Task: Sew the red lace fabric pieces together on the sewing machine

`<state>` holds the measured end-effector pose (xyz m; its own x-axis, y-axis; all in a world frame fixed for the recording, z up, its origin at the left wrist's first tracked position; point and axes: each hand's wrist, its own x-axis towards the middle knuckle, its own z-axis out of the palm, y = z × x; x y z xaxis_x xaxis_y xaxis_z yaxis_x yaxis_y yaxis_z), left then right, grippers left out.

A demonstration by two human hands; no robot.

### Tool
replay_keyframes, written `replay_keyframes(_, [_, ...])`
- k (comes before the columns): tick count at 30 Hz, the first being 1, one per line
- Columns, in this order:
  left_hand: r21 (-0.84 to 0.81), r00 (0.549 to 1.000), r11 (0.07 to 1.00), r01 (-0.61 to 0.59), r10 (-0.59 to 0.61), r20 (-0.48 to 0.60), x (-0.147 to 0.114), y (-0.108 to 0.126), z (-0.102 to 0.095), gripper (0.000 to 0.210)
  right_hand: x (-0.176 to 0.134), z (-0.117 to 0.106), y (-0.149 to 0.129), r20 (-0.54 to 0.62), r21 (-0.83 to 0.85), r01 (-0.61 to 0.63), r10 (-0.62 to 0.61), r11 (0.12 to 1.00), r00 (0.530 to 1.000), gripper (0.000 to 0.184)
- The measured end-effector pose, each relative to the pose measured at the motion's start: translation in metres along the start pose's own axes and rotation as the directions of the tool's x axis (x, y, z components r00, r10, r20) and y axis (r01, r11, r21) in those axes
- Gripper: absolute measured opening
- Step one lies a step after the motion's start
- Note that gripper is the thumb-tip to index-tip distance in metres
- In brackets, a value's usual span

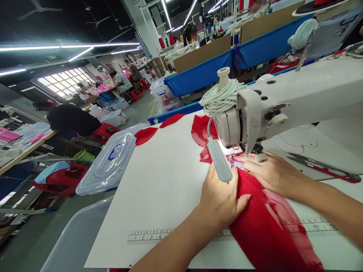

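A long piece of red fabric, part of it sheer, runs from the table's front edge up to the needle of a white sewing machine. My left hand grips its left edge just before the presser foot, thumb on top. A grey lamp head hides some of those fingers. My right hand bends its fingers onto the fabric at the foot's right side, closed on it; the machine head covers part of them. More red fabric lies behind the needle.
Thread snips lie right of my right hand. The white table has a printed ruler along its front. Red pieces rest at its far-left edge, beside a lidded plastic box. Other people sit working farther off.
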<state>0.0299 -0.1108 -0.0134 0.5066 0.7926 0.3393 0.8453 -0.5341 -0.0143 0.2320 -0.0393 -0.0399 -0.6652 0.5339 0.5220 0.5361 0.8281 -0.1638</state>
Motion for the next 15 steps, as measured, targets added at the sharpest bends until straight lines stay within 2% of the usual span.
replay_keyframes(2, [-0.043, 0.999, 0.999, 0.007, -0.008, -0.033, 0.004, -0.010, -0.002, 0.047, -0.001, 0.002, 0.002, 0.015, 0.008, -0.011, 0.011, 1.000, 1.000, 0.029])
replay_keyframes(4, [-0.076, 0.996, 0.995, 0.065, -0.069, -0.053, 0.011, -0.025, -0.004, 0.039, -0.003, 0.004, 0.004, 0.022, 0.030, -0.006, 0.006, 1.000, 1.000, 0.030])
replay_keyframes(8, [0.008, 0.982, 0.985, 0.171, -0.171, 0.076, 0.017, -0.045, -0.009, 0.046, -0.004, 0.002, 0.004, -0.060, 0.026, 0.077, -0.075, 0.997, 0.995, 0.032])
replay_keyframes(10, [0.090, 0.966, 0.975, 0.204, -0.215, 0.144, 0.011, -0.037, -0.018, 0.042, -0.003, -0.005, -0.002, -0.112, 0.004, 0.140, -0.138, 0.990, 0.984, 0.033])
replay_keyframes(12, [0.179, 0.937, 0.957, 0.230, -0.267, 0.225, 0.000, -0.018, -0.033, 0.039, 0.000, -0.015, -0.014, -0.141, 0.029, 0.216, -0.210, 0.976, 0.967, 0.029])
replay_keyframes(15, [0.183, 0.883, 0.963, 0.197, -0.255, 0.393, -0.016, 0.007, -0.062, 0.033, 0.010, -0.025, -0.038, -0.110, 0.171, 0.298, -0.282, 0.939, 0.953, 0.028])
